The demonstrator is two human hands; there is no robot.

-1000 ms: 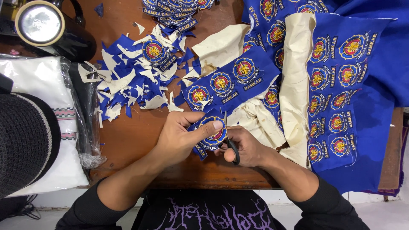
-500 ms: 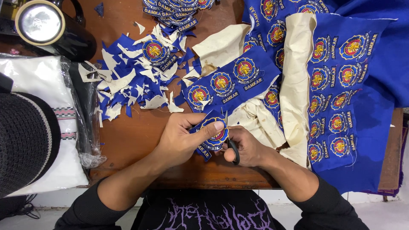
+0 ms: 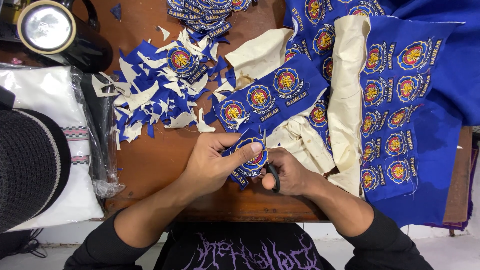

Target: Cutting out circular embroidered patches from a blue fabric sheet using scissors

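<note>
Still, left hand [image 3: 212,165] pinching badge [image 3: 250,159], right hand [image 3: 290,172] unmoved on scissors [image 3: 273,177]

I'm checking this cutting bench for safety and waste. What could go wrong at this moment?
The left hand pinches the embroidered patch right beside the scissors in the right hand, so a slip could nick a fingertip. Cutting so near the patch's stitched border could clip the embroidery. The pile of offcuts lies around a finished patch, which might get swept away with the scraps.
</note>
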